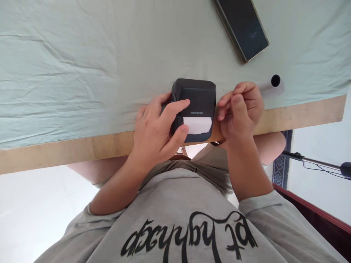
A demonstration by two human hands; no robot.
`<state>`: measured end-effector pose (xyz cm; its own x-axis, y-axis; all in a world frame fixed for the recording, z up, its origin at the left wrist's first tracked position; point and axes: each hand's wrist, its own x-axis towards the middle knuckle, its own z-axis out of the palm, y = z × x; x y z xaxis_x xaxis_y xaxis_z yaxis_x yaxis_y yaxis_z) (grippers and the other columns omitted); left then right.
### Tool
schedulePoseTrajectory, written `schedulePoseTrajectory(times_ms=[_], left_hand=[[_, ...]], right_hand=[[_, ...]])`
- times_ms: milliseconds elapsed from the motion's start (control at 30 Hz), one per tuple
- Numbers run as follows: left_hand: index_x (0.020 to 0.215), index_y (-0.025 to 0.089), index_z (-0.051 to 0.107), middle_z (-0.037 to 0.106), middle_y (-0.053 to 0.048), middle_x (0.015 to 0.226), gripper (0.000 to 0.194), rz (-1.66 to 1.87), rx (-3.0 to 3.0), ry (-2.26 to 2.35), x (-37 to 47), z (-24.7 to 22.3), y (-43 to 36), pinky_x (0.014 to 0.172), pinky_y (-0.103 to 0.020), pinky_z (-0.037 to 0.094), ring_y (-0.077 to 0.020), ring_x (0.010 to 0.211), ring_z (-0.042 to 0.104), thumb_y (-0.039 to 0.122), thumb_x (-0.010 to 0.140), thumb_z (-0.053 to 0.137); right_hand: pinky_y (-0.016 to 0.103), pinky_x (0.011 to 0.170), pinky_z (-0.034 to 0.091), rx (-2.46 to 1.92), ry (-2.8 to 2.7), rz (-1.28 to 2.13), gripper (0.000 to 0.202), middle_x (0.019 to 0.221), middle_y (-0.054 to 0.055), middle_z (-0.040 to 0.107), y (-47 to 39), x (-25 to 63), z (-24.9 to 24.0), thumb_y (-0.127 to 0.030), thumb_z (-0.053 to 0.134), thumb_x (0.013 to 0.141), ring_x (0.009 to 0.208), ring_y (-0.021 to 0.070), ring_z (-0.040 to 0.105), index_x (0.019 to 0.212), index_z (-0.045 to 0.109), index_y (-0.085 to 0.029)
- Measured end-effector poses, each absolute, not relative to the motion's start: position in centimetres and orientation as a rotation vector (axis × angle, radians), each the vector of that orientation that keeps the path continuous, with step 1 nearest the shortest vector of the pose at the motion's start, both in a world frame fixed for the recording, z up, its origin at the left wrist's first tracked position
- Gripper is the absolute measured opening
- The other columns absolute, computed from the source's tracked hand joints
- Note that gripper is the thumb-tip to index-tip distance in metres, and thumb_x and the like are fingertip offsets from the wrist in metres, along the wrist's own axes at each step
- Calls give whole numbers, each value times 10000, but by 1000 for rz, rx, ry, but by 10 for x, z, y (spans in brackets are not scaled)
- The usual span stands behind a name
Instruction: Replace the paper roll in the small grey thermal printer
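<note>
A small black label printer (195, 96) lies at the table's near edge, with a white paper strip (196, 125) across its lower part. My left hand (160, 128) is wrapped round the printer's left side, its index finger over the top face and its thumb by the left end of the paper. Just right of the printer, my right hand (241, 109) is raised with thumb and fingertips drawn together. Whatever sits between those fingertips, if anything, is too small to make out.
A dark phone-like device (242, 27) lies at the back right. A white roll with a black core (275, 81) stands beyond my right hand. Pale wrinkled cloth (68, 73) covers the table up to its bare wooden edge (82, 149). At right, a metal rod (320, 163) is below the table.
</note>
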<state>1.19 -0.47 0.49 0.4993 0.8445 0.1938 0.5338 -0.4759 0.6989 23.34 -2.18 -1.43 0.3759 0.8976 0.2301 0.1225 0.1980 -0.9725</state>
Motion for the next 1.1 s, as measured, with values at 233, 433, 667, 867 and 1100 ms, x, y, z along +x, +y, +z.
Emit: schedulePoseTrajectory(times_ms=[233,433,667,867,1100], left_hand=[[1421,273,592,608,-137,1465,642,701,2174,1135,12,4,-4,1025,-529,482,-337,1284,623,658,1077,211],[1405,252,612,624,-135,1444,621,723,2192,1145,12,5,-5,1003,-517,487,-334,1254,642,622,1083,230],[1409,245,601,627,-148,1435,601,735,2206,1130,12,4,-4,1002,-502,481,-330,1290,638,603,1089,239],[1447,249,526,639,-134,1450,563,764,2219,1136,12,0,-5,1023,-471,480,-312,1291,647,606,1090,276],[1522,189,411,667,-175,1423,687,733,2242,1155,10,-6,-4,1009,-539,516,-347,1244,672,680,1068,253]], right_hand=[[216,359,332,-1289,-1047,740,328,660,-78,685,-23,232,-11,-563,629,982,389,45,481,846,619,-265],[219,366,315,-1300,-1030,742,318,617,-77,642,-23,233,-13,-557,603,999,387,54,461,851,620,-276],[220,368,335,-1335,-1035,737,347,595,-77,587,-23,233,-14,-604,586,993,388,60,448,874,579,-278],[213,406,374,-1332,-1042,751,295,629,-81,596,-26,234,-14,-565,616,989,430,54,477,913,591,-281],[223,477,448,-1305,-1081,789,277,680,-80,594,-28,232,-15,-550,675,957,502,51,519,964,606,-281]])
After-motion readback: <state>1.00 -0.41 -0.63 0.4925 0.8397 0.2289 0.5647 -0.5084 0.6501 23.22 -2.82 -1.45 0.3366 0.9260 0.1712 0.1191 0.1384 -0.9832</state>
